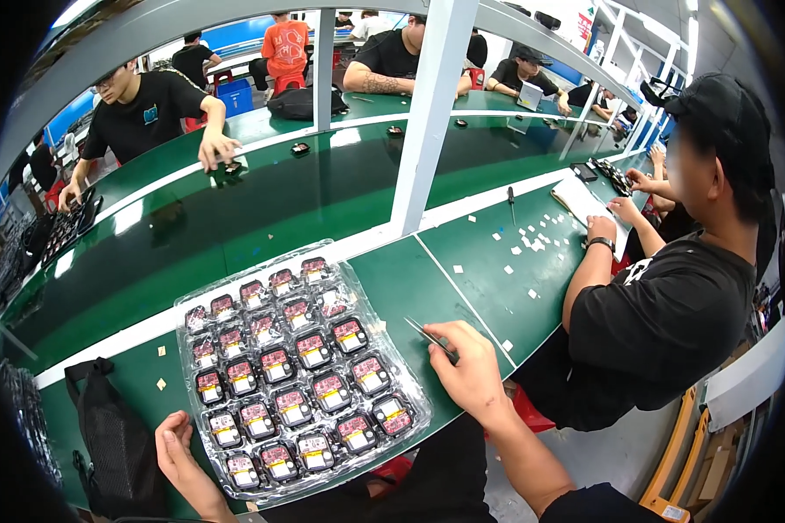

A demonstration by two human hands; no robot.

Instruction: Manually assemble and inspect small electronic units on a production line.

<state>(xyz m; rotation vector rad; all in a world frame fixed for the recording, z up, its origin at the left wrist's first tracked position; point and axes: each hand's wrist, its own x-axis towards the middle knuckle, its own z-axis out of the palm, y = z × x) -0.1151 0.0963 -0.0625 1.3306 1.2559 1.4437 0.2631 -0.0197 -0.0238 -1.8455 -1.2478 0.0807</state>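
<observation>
A clear plastic blister tray (416, 403) lies at a slant on the green table before me, reaching its near edge. Rows of small black square housings (330, 390) sit in its pockets, with red circuit boards and white and yellow patches showing. My right hand (467, 370), just right of the tray, is closed round a pair of thin metal tweezers (429, 335), whose tips point up and left. At the tray's lower left edge is my left hand (183, 462), loosely curled and open, with nothing visible in it.
A black bag (118, 436) lies left of my left hand. White paper pieces (532, 240) and a screwdriver (511, 206) are scattered to the right, where a co-worker (672, 288) sits. A white post (432, 113) rises beyond the tray before the green conveyor (279, 196).
</observation>
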